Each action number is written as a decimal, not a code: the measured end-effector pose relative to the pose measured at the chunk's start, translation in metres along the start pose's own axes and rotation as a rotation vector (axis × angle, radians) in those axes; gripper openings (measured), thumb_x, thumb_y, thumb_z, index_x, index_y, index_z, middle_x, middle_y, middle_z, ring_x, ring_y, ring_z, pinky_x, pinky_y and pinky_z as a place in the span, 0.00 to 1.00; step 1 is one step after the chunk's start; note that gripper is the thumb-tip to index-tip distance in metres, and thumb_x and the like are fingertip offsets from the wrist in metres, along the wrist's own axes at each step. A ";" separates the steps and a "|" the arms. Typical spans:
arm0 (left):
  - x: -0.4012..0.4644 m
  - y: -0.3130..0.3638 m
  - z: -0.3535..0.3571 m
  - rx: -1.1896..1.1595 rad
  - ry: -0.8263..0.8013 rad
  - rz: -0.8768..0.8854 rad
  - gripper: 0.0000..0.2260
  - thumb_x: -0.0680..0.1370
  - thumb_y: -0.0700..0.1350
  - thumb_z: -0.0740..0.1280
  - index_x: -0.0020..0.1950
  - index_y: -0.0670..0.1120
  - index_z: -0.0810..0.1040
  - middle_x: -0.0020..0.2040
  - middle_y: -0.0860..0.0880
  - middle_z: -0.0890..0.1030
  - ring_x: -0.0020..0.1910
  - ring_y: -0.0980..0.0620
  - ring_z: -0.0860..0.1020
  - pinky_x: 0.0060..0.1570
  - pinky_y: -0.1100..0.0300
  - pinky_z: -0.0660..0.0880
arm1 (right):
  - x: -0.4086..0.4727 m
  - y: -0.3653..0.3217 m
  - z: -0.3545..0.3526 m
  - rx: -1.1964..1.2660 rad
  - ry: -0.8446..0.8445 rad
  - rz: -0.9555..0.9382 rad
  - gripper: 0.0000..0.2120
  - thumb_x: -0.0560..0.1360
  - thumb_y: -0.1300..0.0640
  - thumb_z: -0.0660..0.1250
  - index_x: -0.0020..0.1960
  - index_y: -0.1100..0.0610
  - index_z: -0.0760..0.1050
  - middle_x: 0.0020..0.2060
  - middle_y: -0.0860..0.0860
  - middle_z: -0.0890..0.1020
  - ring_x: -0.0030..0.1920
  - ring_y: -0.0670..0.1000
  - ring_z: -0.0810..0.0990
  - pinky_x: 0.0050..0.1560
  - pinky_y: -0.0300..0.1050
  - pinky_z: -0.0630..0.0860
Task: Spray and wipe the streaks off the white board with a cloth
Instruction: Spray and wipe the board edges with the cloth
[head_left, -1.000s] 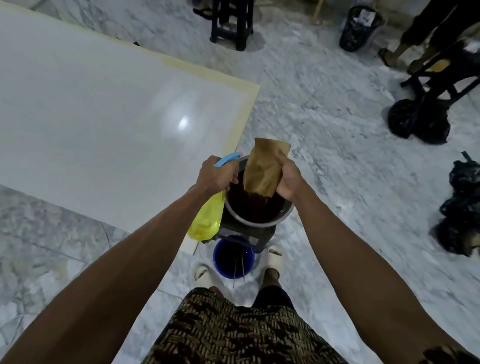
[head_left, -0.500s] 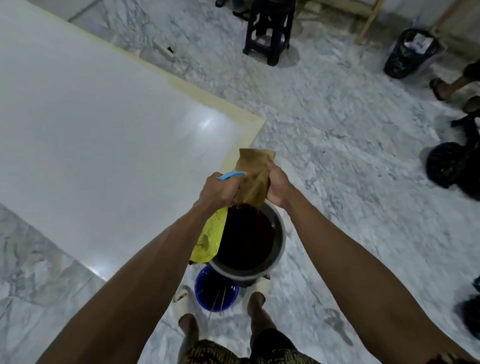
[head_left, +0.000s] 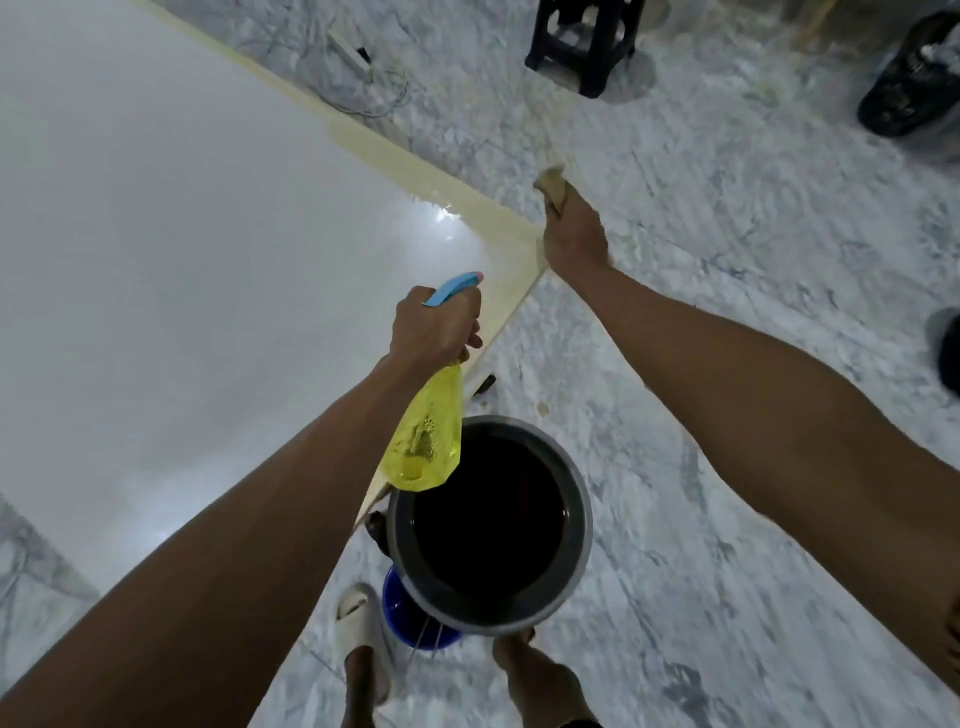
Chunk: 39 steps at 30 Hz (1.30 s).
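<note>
cloth mostly hidden in right hand, white board cut off left, black basket cropped right

Indoor work area with a marble floor, set up for cleaning.
Grey-veined marble floor underfoot; a large white board at left, a grey bucket of dark liquid near, a black stool far.

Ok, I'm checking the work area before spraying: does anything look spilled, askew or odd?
No spill shows. One oddity: the grey bucket of dark liquid sits perched above the blue bucket, close to the white board edge. The left hand grips the spray bottle; the right hand holds the cloth.
</note>
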<state>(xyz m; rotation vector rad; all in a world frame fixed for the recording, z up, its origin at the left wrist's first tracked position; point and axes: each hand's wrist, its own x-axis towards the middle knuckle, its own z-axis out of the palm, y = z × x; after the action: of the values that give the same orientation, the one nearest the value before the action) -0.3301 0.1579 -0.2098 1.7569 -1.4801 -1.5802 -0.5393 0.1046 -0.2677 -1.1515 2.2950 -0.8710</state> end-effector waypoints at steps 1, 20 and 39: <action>0.012 -0.005 -0.001 -0.004 0.002 0.004 0.20 0.70 0.50 0.64 0.58 0.46 0.86 0.37 0.44 0.84 0.34 0.48 0.84 0.27 0.62 0.76 | 0.016 0.003 0.016 -0.138 -0.045 -0.074 0.19 0.83 0.54 0.56 0.71 0.60 0.68 0.66 0.59 0.75 0.65 0.60 0.75 0.60 0.51 0.70; -0.001 -0.080 -0.110 0.108 -0.118 0.048 0.27 0.66 0.55 0.63 0.61 0.45 0.83 0.39 0.44 0.86 0.26 0.55 0.81 0.26 0.64 0.75 | -0.111 0.005 0.142 -0.674 -0.196 -0.109 0.32 0.82 0.40 0.38 0.82 0.53 0.45 0.81 0.58 0.46 0.80 0.60 0.45 0.78 0.63 0.42; -0.095 -0.190 -0.268 0.249 -0.223 0.106 0.21 0.68 0.53 0.62 0.56 0.50 0.86 0.36 0.44 0.86 0.31 0.49 0.82 0.32 0.60 0.77 | -0.348 -0.068 0.230 -0.668 -0.159 0.008 0.30 0.84 0.45 0.47 0.81 0.50 0.41 0.81 0.54 0.42 0.80 0.58 0.41 0.79 0.60 0.40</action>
<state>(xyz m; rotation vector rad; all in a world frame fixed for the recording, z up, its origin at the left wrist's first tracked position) 0.0061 0.2148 -0.2295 1.6363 -1.9164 -1.6398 -0.1644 0.2803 -0.3519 -1.3988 2.5166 0.0252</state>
